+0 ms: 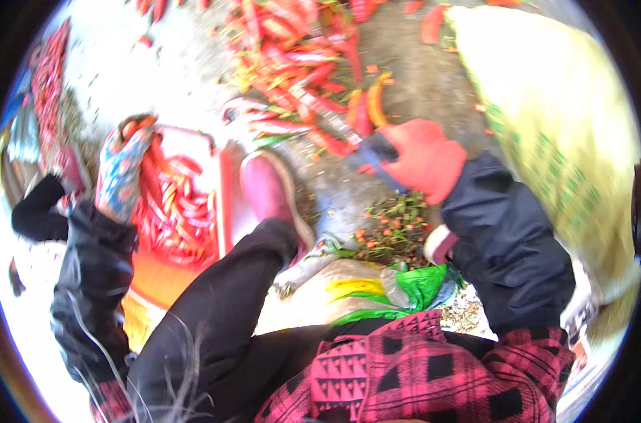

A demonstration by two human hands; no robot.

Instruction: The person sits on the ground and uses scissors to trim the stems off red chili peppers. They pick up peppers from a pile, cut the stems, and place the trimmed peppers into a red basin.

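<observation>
My left hand (136, 128), in a blurred glove below a blue patterned cuff, is over the left rim of a red plastic basin (224, 201). Long red chili peppers (180, 211) lie in the basin, and some are right beside the fingers; whether the hand grips any is unclear. In an orange-red glove, my right hand (418, 158) is closed around a metal tool (333, 119) with a dark blue handle, perhaps tongs or shears. The tool's far end reaches the edge of a heap of red chili peppers (299, 58) on the ground. Orange peppers (376, 100) lie near it.
A large pale yellow woven sack (553, 132) stands at the right. Green stems and orange bits (391, 227) lie between my boots (270, 185). A green and yellow plastic sack (373, 293) is below me. Another person's dark sleeve (43, 209) shows at the far left.
</observation>
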